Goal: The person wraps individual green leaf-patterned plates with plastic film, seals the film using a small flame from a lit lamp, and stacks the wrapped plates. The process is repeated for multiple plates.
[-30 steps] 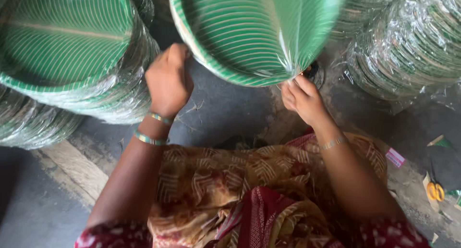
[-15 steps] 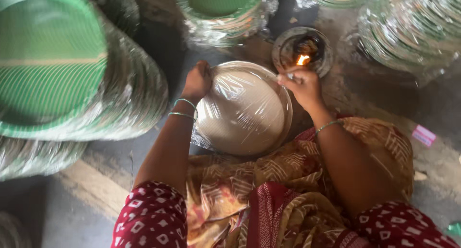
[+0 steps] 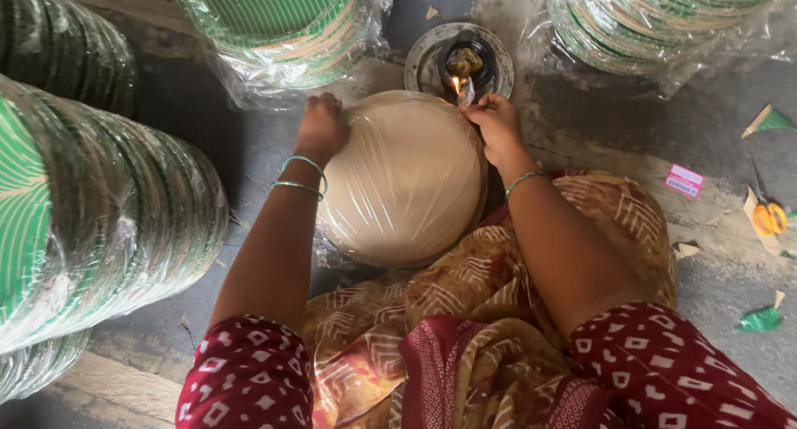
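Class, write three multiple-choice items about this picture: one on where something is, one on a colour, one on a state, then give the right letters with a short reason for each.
1. Where is the small flame?
A. at the far edge of the wrapped stack, by the right hand
B. beside the scissors
C. on the person's lap

2. What colour are the bangles on the left wrist?
A. red
B. green
C. black

3. How does the wrapped plate stack between the hands lie?
A. open side up, showing green
B. standing on its rim
C. pale underside up, covered in clear film

Answers:
1 A: the flame burns in the dark dish right at the right hand.
2 B: both rings are green.
3 C: a tan surface under shiny film faces up, with the left hand on its edge.
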